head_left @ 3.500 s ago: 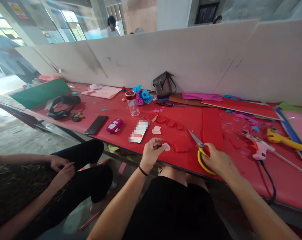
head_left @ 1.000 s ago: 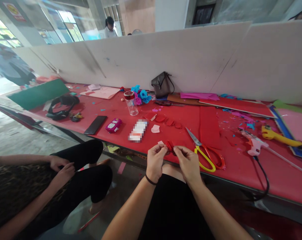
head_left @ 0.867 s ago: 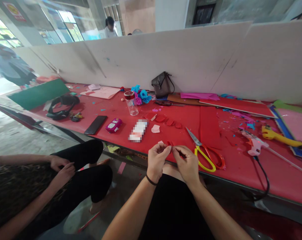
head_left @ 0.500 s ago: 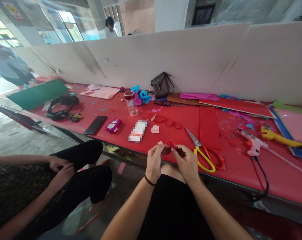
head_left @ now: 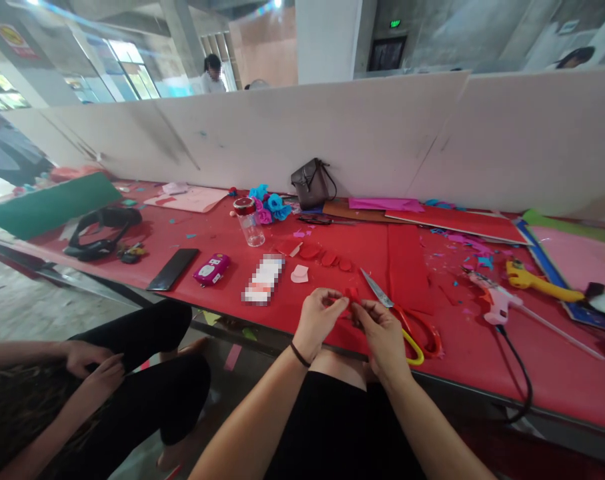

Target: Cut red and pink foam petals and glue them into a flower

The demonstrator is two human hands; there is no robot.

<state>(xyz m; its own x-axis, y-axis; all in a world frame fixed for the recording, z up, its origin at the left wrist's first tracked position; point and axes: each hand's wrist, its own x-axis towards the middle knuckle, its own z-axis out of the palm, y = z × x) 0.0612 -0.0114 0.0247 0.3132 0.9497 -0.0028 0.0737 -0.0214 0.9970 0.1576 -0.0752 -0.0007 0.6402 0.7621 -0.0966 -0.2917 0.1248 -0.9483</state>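
While the left hand and right hand meet over the red table, their fingers pinch a small red paper piece between them, just left of the scissors.

The small red piece in the middle of the frame is mostly hidden by the pinching fingertips of the left hand and the right hand, so its shape cannot be told. The right hand also covers part of the yellow handle of the scissors. A flat thing on the tabletop is blurred out. At lower left, another person is cut off by the edge.
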